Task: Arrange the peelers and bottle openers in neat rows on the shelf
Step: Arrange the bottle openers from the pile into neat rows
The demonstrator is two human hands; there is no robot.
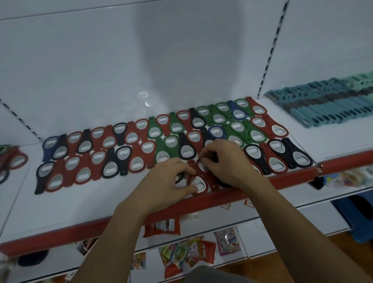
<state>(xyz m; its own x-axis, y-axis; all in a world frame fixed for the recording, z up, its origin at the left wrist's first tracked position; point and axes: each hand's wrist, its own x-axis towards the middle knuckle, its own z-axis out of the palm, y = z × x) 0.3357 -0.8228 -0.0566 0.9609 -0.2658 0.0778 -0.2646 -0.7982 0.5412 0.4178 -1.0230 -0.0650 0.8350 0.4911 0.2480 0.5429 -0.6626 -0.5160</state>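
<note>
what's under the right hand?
The right hand pinches a red bottle opener on the shelf. A black opener pokes out below the palm; whatever else lies beneath is covered.

This is a shop: goods lie for sale on a white metal display shelf (83,205) with a red front edge strip (74,234) and slotted uprights (278,29) on its white back panel. Many alike plastic bottle openers (134,143) in red, green, black and blue lie in rows. Teal and green peelers (340,103) fill the next bay, and small colourful packets (189,251) lie on a lower shelf.
</note>
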